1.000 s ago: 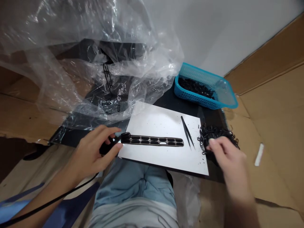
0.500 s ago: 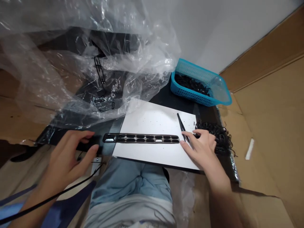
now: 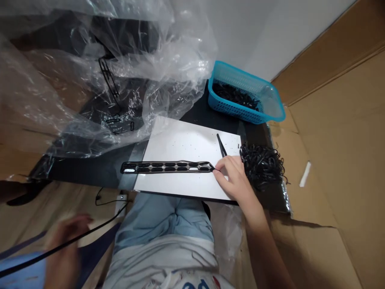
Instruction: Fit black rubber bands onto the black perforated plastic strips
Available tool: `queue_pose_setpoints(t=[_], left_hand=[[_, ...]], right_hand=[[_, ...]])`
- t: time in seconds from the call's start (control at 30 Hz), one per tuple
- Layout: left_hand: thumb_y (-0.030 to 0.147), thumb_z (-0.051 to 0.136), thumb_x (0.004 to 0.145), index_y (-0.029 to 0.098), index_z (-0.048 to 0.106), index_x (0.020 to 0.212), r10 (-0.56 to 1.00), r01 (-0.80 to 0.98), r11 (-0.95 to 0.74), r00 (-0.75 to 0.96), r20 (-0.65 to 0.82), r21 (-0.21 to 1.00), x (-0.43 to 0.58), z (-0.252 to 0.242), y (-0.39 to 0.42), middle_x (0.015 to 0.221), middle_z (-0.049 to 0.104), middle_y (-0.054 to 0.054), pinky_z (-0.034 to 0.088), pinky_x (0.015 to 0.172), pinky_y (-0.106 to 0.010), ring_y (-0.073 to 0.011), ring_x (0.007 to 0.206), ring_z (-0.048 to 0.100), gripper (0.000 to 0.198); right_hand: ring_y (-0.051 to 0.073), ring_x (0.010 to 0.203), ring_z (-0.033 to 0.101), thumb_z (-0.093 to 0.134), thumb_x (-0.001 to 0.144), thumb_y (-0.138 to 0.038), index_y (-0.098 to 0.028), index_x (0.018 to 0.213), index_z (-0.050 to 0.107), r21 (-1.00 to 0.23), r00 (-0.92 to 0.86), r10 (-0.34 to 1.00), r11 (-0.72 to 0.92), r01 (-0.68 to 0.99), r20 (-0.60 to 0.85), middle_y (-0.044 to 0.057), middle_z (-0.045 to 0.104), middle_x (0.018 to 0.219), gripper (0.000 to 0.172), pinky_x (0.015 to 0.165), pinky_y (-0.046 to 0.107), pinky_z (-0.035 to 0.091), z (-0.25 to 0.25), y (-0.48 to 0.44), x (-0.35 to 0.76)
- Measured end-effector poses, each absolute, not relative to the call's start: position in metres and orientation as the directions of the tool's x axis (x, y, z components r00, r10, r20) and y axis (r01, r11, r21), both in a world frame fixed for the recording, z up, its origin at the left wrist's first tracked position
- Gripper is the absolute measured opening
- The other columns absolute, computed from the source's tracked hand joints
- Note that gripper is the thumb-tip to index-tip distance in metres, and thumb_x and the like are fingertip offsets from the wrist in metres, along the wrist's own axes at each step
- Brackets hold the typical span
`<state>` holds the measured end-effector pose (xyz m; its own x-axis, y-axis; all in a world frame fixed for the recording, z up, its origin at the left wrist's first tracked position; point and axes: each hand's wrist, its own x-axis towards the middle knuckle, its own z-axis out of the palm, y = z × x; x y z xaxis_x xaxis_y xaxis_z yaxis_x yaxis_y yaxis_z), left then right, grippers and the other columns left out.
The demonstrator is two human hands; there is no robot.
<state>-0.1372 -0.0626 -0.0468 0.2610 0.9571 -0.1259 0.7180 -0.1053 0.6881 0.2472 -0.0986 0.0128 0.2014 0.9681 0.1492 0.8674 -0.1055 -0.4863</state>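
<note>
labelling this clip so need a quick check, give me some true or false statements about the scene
1. The right hand touches the end of the slotted black strip. True.
2. The left hand grips the strip. False: it is blurred, low at the left, away from the strip.
3. Black tweezers lie on the white sheet. True.
4. The blue plastic basket is empty. False: it holds black loops.
</note>
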Motion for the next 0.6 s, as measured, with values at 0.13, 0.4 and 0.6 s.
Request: queue_pose_setpoints(t=[0.13, 0.4, 0.6], left_hand=[[0.032, 0.050, 0.086, 0.027, 0.058, 0.078, 0.895, 0.551, -0.051, 0.395, -0.206, 0.833, -0.091, -0.030, -0.118, 0.070, 0.062, 0.001, 0.048, 0.060, -0.031, -0.0198, 0.065, 0.060, 0.012], [0.027, 0.051, 0.084, 0.018, 0.058, 0.099, 0.667, 0.186, -0.580, 0.667, 0.332, 0.793, 0.048, 0.047, -0.029, 0.092, 0.062, -0.006, 0.037, 0.078, -0.039, -0.0236, 0.087, 0.053, 0.018], [0.020, 0.055, 0.085, 0.016, 0.062, 0.074, 0.592, -0.014, -0.168, 0.798, 0.112, 0.986, 0.064, 0.043, 0.004, 0.070, 0.062, 0.000, 0.043, 0.069, -0.027, -0.0137, 0.071, 0.057, 0.013]], right_hand=[[0.013, 0.067, 0.058, 0.051, 0.084, -0.020, -0.022, 0.080, 0.051, -0.791, 0.225, 0.964, -0.026, 0.611, 0.143, -0.002, 0.056, 0.073, 0.005, 0.064, 0.027, 0.045, 0.031, -0.104, 0.234], [0.010, 0.061, 0.062, 0.056, 0.082, -0.018, -0.024, 0.088, 0.055, -0.981, 0.257, 0.961, 0.058, 0.183, 0.105, -0.003, 0.057, 0.078, 0.008, 0.054, 0.022, 0.048, 0.045, -0.106, 0.202], [0.010, 0.062, 0.060, 0.056, 0.081, -0.018, -0.024, 0.091, 0.054, -0.995, 0.216, 0.972, 0.085, 0.058, 0.096, -0.003, 0.052, 0.079, 0.012, 0.053, 0.022, 0.047, 0.034, -0.101, 0.207]])
